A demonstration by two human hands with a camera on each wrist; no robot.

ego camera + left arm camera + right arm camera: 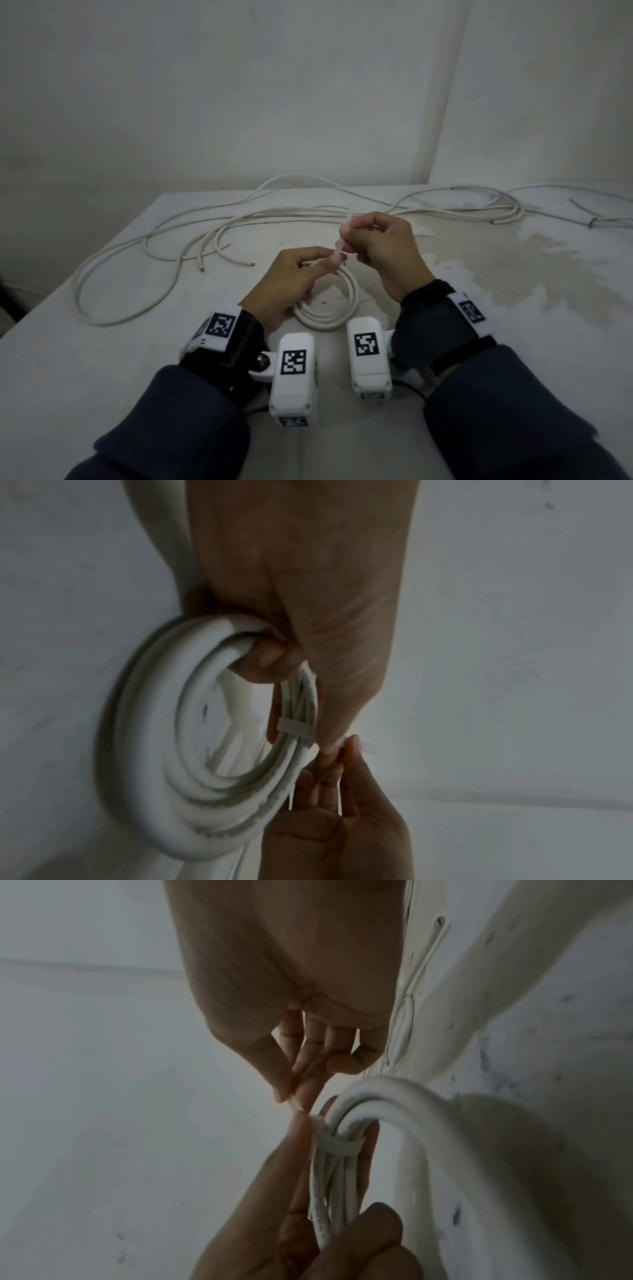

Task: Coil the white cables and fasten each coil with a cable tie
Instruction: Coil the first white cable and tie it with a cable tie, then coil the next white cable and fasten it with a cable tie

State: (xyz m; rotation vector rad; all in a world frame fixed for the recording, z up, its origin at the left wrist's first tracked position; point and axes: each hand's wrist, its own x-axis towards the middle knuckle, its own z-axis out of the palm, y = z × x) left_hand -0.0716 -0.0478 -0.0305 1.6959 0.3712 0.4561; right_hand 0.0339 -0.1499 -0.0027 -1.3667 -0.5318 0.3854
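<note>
A white cable coil (337,305) is held just above the table (102,359) by my left hand (291,277), whose fingers curl round its strands (267,658). A pale cable tie (295,727) wraps the coil's bundle (342,1146). Its tail (344,236) sticks up between my hands. My right hand (383,246) pinches that tail between thumb and fingers (291,1091), right above the left thumb. The left thumb presses beside the tie's head (316,1121).
Loose white cables (191,236) sprawl over the far half of the table, with cut ends near the middle (251,264). More cable loops (496,209) lie at the back right. Walls close the back and the right side. A stained patch (513,260) marks the table's right.
</note>
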